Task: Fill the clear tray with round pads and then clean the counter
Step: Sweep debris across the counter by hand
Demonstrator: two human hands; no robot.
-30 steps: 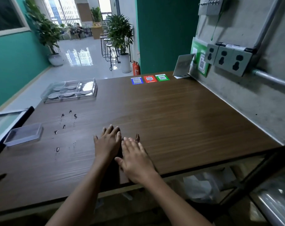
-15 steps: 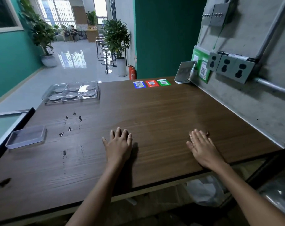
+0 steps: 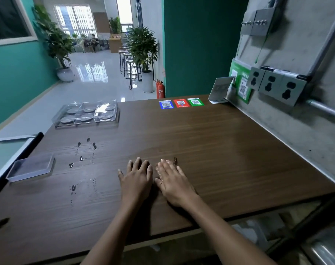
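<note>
Two bare hands lie flat, palms down, side by side on the dark brown wood-grain counter (image 3: 230, 150) in the head view. The left hand (image 3: 137, 181) has its fingers straight and slightly spread, holding nothing; the right hand (image 3: 173, 183) is likewise flat with straight fingers, its thumb edge just beside the left hand. A small brown speck (image 3: 175, 160) sits at the right hand's fingertips, too small to identify.

At the counter's far left stands the clear plastic compartment tray (image 3: 115, 118), rectangular and glossy, with six grey round pads (image 3: 86, 118), one in each cell. Between tray and hands, dark wet-looking droplets (image 3: 80, 158) are scattered along the grain. Near the left edge rests a shallow translucent rectangular lid (image 3: 31, 168). Blue, red and green square QR stickers (image 3: 181, 103) lie flat at the far edge. Grey metal socket plates (image 3: 275, 86) are mounted on the rough concrete wall (image 3: 297, 131) to the right.
</note>
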